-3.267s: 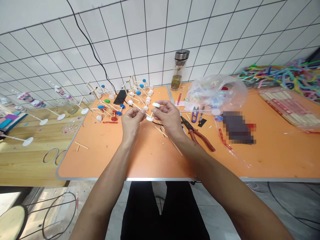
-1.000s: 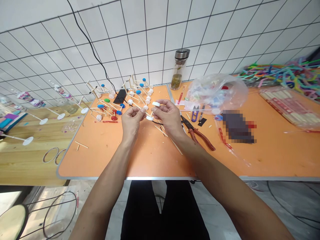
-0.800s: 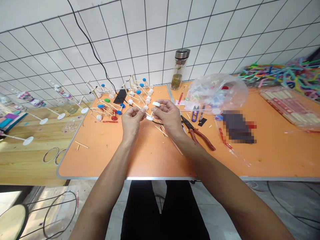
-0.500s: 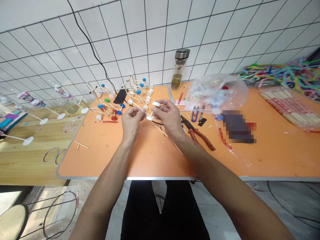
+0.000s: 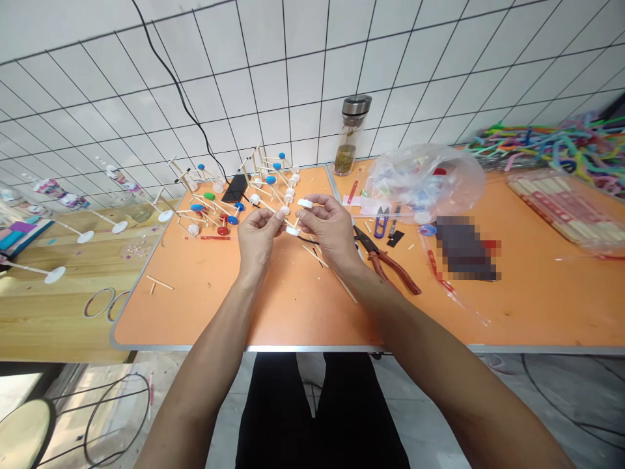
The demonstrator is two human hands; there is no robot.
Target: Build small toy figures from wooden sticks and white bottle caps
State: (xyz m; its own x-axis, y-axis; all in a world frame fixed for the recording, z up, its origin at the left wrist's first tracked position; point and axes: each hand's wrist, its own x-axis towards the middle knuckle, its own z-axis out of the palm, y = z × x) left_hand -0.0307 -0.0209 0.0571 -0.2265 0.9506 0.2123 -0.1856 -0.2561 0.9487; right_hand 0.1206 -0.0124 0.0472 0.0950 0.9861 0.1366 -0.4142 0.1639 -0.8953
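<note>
Above the orange table, my left hand (image 5: pixel 258 242) pinches the stick frame of a small model made of wooden sticks and bottle caps. My right hand (image 5: pixel 328 229) closes its thumb and fingers around the model's near end, between an upper white bottle cap (image 5: pixel 305 204) and a lower white bottle cap (image 5: pixel 293 230). A short wooden stick runs between those two caps. My fingers hide part of the frame. Just behind my hands stand similar stick models with blue caps (image 5: pixel 270 180). More models, with a green cap (image 5: pixel 209 196) and a red cap (image 5: pixel 222 230), stand to the left.
Red-handled pliers (image 5: pixel 395 268), purple thread snips (image 5: pixel 381 225) and loose sticks (image 5: pixel 344 286) lie right of my hands. A tea bottle (image 5: pixel 346 140) stands by the wall beside a clear plastic bag (image 5: pixel 415 182). Packed sticks (image 5: pixel 561 212) lie at far right. A black phone (image 5: pixel 236 188) rests among the models.
</note>
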